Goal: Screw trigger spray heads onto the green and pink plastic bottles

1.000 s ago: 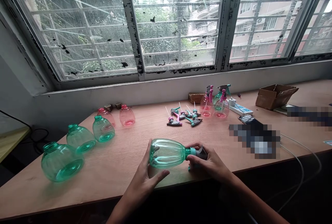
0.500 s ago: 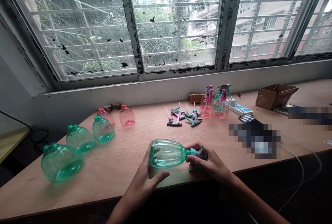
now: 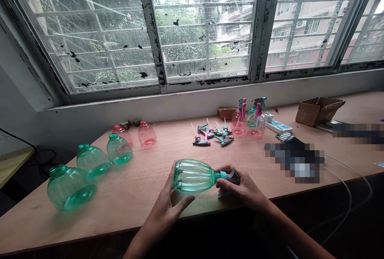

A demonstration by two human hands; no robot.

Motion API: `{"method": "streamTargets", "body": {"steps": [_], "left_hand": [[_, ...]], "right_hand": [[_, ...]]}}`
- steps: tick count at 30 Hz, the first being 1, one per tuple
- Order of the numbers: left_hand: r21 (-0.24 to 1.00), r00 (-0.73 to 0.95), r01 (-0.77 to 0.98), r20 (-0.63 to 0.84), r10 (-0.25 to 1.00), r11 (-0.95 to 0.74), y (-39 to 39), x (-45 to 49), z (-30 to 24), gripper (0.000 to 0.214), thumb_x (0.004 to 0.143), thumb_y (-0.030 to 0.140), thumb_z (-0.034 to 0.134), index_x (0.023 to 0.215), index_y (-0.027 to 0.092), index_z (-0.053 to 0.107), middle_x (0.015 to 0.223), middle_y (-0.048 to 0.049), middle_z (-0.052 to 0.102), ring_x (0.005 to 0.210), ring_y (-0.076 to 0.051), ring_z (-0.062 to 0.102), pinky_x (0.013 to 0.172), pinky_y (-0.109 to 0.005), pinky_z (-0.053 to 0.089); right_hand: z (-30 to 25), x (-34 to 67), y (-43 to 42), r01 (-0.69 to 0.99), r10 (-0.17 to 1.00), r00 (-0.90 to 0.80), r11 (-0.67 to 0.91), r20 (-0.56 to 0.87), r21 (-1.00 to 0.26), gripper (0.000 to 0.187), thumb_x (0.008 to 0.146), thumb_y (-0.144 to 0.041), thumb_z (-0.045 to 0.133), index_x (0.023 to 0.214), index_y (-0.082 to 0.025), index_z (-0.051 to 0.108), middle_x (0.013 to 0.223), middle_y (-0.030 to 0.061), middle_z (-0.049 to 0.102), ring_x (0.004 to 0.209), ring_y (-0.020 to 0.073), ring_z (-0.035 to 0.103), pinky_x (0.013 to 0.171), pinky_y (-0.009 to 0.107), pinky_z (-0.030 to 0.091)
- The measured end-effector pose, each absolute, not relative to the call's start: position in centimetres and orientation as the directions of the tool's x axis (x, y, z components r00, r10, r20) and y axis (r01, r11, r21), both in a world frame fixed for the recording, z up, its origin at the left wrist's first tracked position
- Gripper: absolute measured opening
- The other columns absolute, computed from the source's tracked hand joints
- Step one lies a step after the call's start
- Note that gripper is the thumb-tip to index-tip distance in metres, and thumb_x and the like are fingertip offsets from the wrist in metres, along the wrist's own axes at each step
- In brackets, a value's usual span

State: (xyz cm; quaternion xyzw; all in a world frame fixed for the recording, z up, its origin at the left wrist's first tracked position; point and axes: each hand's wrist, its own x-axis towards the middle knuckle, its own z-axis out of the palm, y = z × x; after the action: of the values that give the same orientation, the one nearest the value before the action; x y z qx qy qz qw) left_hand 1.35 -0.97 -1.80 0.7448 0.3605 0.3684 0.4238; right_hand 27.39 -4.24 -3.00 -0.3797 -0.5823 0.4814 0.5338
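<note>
A clear green spray bottle (image 3: 193, 176) lies sideways in the air above the table's front edge, its base to the left. My right hand (image 3: 237, 185) is closed around its dark grey and teal spray head (image 3: 232, 176) and collar. At the base end my left hand (image 3: 168, 203) cradles the bottle, fingers partly hidden behind it and thumb held away below. Beyond the hands, several loose spray heads (image 3: 213, 134) in pink, teal and grey lie in a pile, thin tubes sticking up from some.
Green bottles without heads (image 3: 72, 189) and pink ones (image 3: 147, 135) stand on the left. Spray bottles with heads (image 3: 256, 126) stand at the back, beside a white power strip (image 3: 279, 125). A phone (image 3: 289, 139), a cardboard box (image 3: 318, 112) and white cables (image 3: 349, 199) are on the right.
Almost nothing differs. The bottle has turned slightly about its long axis, its base end rising a little, while both hands keep their places.
</note>
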Motion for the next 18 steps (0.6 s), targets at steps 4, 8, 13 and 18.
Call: {"method": "streamTargets", "body": {"steps": [4, 8, 13, 18], "left_hand": [[0.883, 0.465, 0.265, 0.235, 0.854, -0.387, -0.98, 1.37, -1.77, 0.078, 0.093, 0.044, 0.061, 0.157, 0.027, 0.019, 0.161, -0.0102, 0.033, 0.149, -0.033, 0.029, 0.123, -0.051, 0.023], [0.867, 0.450, 0.256, 0.286, 0.846, -0.429, -0.72, 1.51, -2.15, 0.082, 0.091, 0.041, 0.066, 0.157, 0.033, 0.018, 0.164, -0.0062, 0.028, 0.149, -0.032, 0.030, 0.122, -0.049, 0.025], [0.874, 0.450, 0.229, 0.295, 0.843, -0.428, -0.90, 1.64, -2.07, 0.089, 0.090, 0.038, 0.068, 0.157, 0.036, 0.011, 0.164, -0.0039, 0.028, 0.148, -0.029, 0.031, 0.123, -0.048, 0.025], [0.901, 0.462, 0.189, 0.269, 0.845, -0.390, -1.02, 1.75, -1.34, 0.076, 0.092, 0.043, 0.064, 0.156, 0.029, 0.025, 0.159, -0.0085, 0.038, 0.145, -0.035, 0.037, 0.118, -0.050, 0.034]], "right_hand": [[-2.98, 27.38, -4.23, -0.048, 0.958, -0.132, 0.250, 0.254, -0.967, 0.035, 0.087, -0.041, 0.074, 0.108, -0.015, 0.063, 0.069, 0.0017, 0.072, 0.064, 0.0190, 0.069, 0.066, 0.032, 0.055], [-3.07, 27.37, -4.08, -0.056, 0.958, -0.126, 0.252, 0.257, -0.966, 0.035, 0.087, -0.042, 0.074, 0.106, -0.016, 0.063, 0.068, 0.0020, 0.072, 0.064, 0.0193, 0.070, 0.066, 0.032, 0.055], [-2.86, 27.29, -4.08, -0.076, 0.958, -0.139, 0.241, 0.249, -0.968, 0.035, 0.086, -0.043, 0.075, 0.105, -0.016, 0.064, 0.070, 0.0018, 0.072, 0.065, 0.0192, 0.070, 0.066, 0.032, 0.056], [-2.85, 27.30, -4.24, -0.064, 0.959, -0.149, 0.236, 0.243, -0.970, 0.035, 0.086, -0.043, 0.075, 0.106, -0.015, 0.064, 0.070, 0.0018, 0.071, 0.066, 0.0194, 0.070, 0.067, 0.033, 0.057]]}}
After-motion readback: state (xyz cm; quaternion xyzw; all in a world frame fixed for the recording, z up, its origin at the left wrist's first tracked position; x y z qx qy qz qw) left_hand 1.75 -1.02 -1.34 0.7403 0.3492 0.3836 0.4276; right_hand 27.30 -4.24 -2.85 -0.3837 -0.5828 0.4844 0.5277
